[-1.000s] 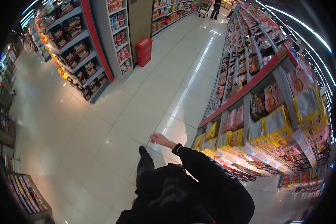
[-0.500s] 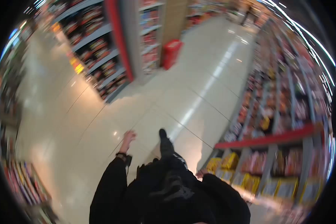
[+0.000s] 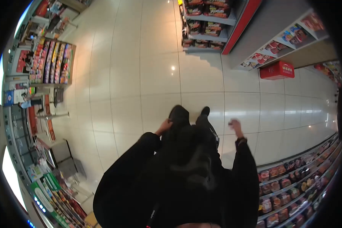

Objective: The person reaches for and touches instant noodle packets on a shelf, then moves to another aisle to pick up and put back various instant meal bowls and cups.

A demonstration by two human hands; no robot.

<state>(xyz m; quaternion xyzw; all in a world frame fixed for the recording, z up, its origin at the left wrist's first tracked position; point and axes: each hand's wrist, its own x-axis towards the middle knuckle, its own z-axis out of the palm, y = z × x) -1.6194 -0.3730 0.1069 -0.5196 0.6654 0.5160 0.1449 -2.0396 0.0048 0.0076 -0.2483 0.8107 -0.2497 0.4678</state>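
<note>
Black cloth along both arms, from the left sleeve (image 3: 127,171) to the right sleeve (image 3: 246,165). At the inner side of the left hand (image 3: 164,127), close enough perhaps for touching, a dark trouser leg (image 3: 179,121); fingers bent and partly hidden, with no telling whether open, closed or pinching cloth. Well apart from the body, out over the pale tiled floor (image 3: 159,72), the right hand (image 3: 236,126), with fingers loosely curled and a dark wristband (image 3: 241,141) just behind; a small dark patch near the fingertips, too unclear for telling shadow from a held object. Between the two hands and slightly ahead, a black shoe (image 3: 205,110). Beyond the right hand and farther to the right, a red plastic container (image 3: 276,71) beside shelved cup-shaped packs (image 3: 259,58). Ahead of both hands, dark noodle bags (image 3: 212,29) in stacked rows; behind and to the right of the right hand, rows of wrapped food packs (image 3: 279,185). Far left of the left hand, a rack of colourful small packets (image 3: 52,62). As for progress, no clearly visible pack in either hand, and all these goods out of contact with both. Judging by the legs, probably mid-stride, with no handling of goods visibly begun or finished.
</note>
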